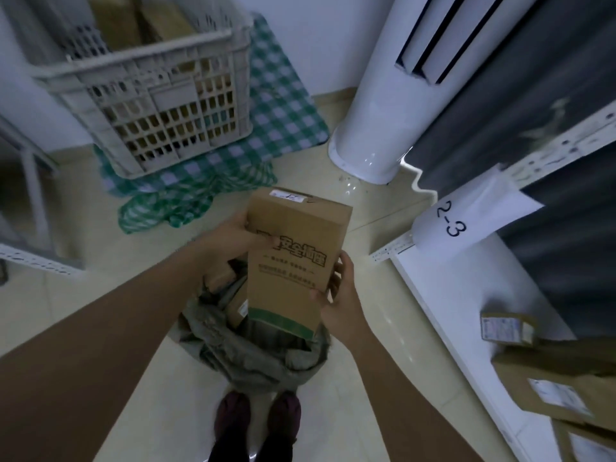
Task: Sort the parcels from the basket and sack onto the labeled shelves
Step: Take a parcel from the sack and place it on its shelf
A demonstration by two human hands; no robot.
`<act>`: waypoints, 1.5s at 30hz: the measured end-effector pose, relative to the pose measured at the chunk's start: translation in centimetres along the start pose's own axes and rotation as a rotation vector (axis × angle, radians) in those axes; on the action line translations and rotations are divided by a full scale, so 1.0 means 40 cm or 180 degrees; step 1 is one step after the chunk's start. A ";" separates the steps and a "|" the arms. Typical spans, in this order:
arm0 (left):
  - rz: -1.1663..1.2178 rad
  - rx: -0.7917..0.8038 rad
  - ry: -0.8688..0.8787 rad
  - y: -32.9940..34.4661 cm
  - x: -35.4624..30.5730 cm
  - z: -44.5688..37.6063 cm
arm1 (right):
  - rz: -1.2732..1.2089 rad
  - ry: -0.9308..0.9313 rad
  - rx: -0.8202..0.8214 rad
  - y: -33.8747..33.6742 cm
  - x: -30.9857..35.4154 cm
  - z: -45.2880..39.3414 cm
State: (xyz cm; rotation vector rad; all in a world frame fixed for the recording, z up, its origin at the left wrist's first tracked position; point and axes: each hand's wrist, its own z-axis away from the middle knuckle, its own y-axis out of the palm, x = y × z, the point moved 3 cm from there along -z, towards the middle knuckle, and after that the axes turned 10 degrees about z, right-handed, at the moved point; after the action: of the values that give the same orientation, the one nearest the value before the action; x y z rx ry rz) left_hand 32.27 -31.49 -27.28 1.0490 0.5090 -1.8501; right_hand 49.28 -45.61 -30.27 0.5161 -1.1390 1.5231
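Your left hand (233, 241) grips the upper left edge of a tall cardboard parcel (293, 258), thumb across its printed face; your right hand (336, 295) holds the lower right edge, fingers curled round the corner. Parcel held upright, tilted slightly, with a small label on its top face. Directly beneath both hands: grey sack (253, 348), mouth open, more cardboard boxes inside. Beyond your left hand: white plastic basket (150, 95) on a green checked cloth (283, 108), brown parcels in it. Right of your right hand: white shelf (443, 295) with paper tag "2-3" (466, 215); several labelled parcels (560, 385) lie on it, nearer you.
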 end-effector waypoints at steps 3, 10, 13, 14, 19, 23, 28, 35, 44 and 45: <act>-0.0042 0.0153 0.0138 0.001 -0.092 0.089 | 0.0106 -0.0101 0.0027 -0.042 0.085 0.058; -0.0623 0.0249 0.0767 0.033 -0.238 0.282 | 0.0330 -0.0359 -0.0193 -0.151 0.274 0.186; -0.0806 0.0222 0.0980 0.037 -0.291 0.375 | 0.0218 -0.0591 -0.0467 -0.189 0.358 0.258; -0.0864 0.0250 0.1071 0.038 -0.307 0.401 | 0.0238 -0.0699 -0.0538 -0.198 0.386 0.284; -0.1024 0.0293 0.1409 0.051 -0.355 0.501 | 0.0540 -0.1076 -0.0588 -0.213 0.488 0.376; -0.1017 0.0192 0.1517 0.054 -0.376 0.539 | 0.0394 -0.1130 -0.0514 -0.228 0.531 0.412; -0.1109 0.0095 0.1647 0.063 -0.415 0.561 | 0.0333 -0.1204 -0.0594 -0.255 0.557 0.432; -0.3211 -0.0004 0.2325 0.124 -0.530 0.581 | 0.0737 -0.1421 -0.0752 -0.298 0.619 0.445; -0.3780 -0.0267 0.2146 0.167 -0.608 0.553 | 0.1621 -0.1483 -0.0801 -0.352 0.697 0.444; -0.3802 -0.0303 0.2161 0.173 -0.613 0.554 | 0.1818 -0.1500 -0.0876 -0.359 0.703 0.449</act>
State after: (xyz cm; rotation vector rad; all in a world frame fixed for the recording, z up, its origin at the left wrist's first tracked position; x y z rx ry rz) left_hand 33.55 -37.84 5.88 1.4504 1.9265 -2.3294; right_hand 49.72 -48.06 5.98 0.3846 -1.9569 1.7254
